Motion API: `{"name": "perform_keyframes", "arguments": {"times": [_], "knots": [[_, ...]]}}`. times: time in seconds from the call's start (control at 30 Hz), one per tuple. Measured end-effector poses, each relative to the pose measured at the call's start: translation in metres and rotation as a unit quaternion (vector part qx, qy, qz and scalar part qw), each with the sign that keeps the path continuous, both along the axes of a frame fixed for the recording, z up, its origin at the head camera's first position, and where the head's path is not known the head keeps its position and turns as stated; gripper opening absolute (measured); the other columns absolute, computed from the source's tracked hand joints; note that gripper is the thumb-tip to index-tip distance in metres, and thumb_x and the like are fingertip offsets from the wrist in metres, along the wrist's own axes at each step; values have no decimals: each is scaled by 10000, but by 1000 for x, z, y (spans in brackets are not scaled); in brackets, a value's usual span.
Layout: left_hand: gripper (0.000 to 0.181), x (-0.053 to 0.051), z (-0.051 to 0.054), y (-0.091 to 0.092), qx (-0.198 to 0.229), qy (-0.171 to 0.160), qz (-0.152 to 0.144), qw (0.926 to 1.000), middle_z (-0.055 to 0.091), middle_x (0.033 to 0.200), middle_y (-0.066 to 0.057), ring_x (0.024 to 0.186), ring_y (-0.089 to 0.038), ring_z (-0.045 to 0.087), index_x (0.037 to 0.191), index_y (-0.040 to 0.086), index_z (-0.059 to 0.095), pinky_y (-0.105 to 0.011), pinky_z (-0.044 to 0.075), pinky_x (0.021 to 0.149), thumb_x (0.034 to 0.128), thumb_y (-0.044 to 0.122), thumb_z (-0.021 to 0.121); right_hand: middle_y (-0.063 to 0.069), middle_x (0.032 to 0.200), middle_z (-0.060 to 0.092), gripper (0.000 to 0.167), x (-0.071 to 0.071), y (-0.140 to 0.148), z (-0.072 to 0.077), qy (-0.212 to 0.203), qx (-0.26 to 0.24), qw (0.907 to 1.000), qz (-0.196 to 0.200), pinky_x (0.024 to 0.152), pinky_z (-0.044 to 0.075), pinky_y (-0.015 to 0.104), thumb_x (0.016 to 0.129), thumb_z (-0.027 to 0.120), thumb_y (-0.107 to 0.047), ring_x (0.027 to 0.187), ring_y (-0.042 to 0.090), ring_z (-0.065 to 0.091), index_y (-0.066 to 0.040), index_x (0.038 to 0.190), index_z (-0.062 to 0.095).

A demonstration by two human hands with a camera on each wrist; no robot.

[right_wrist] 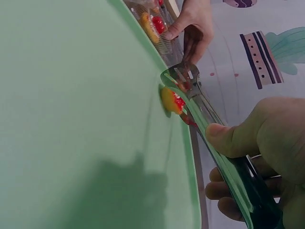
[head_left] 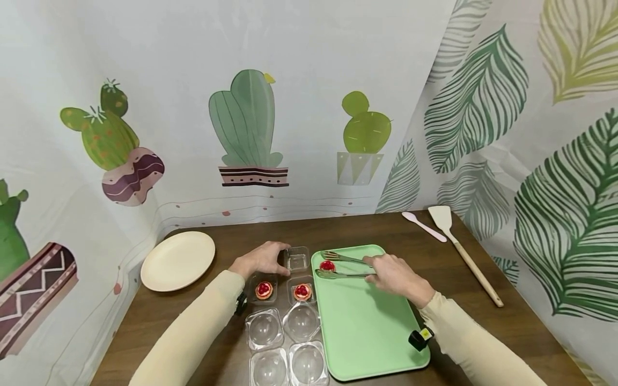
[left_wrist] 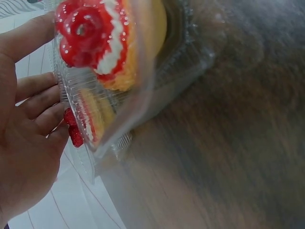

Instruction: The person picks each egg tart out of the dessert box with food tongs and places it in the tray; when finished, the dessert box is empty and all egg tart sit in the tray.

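My right hand (head_left: 398,276) grips metal tongs (head_left: 354,275) over the far left corner of a light green tray (head_left: 367,327). A small tart (head_left: 327,266) with red fruit topping sits on the tray between the spread tong tips; whether they touch it I cannot tell. My left hand (head_left: 263,259) holds a clear square plastic container (head_left: 296,260) by its left side, thumb near, fingers far. That container has nothing inside. Two neighbouring containers each hold a fruit tart, one on the left (head_left: 264,290) and one on the right (head_left: 302,292).
Several clear domed lids (head_left: 264,328) lie nearer me, left of the tray. A cream plate (head_left: 178,261) stands at the left edge of the dark wooden table (head_left: 357,230). On the right lie a pink spoon (head_left: 425,226) and a white spatula (head_left: 465,257) with wooden handle.
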State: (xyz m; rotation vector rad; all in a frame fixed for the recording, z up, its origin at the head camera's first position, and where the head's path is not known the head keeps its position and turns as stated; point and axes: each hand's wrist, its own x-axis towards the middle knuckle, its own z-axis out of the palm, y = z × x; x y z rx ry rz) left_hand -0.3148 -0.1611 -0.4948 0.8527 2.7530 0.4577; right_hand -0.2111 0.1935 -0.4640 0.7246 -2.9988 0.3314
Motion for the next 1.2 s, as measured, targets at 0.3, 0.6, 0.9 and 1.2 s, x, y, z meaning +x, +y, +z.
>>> {"name": "perform_keyframes", "arguments": {"times": [0.3,0.6,0.9,1.2], "knots": [[945,1,4,-8,4,164,-114,9998,458,1467,-187,1367,-325,424,1442,-31,411,-419,336,1152,722,406,840,135,1090,720,467,-8,-10,17,56,-245,9996,114,463,419,263,857,746,-263,609,108,589,-59,1263,634],[913,0,16,-40,272,127,-68,9995,463,1461,-205,1363,-353,423,1436,-52,410,-460,335,1146,746,376,827,112,1148,708,472,-22,-37,35,230,-225,9990,323,481,450,267,878,722,-295,723,179,677,-49,1271,634],[888,0,16,-67,299,40,245,9992,491,1435,-211,1340,-361,451,1418,-46,442,-478,359,1127,745,385,828,112,1144,710,459,-35,-62,40,277,-191,9983,479,437,402,263,893,707,-287,603,127,613,-55,1281,629],[855,4,8,-83,218,-44,359,9991,519,1406,-218,1313,-374,477,1396,-41,472,-498,394,1093,756,407,817,96,1170,702,473,-44,-91,44,167,-110,9977,647,400,327,259,898,700,-290,547,113,549,-67,1305,614]]}}
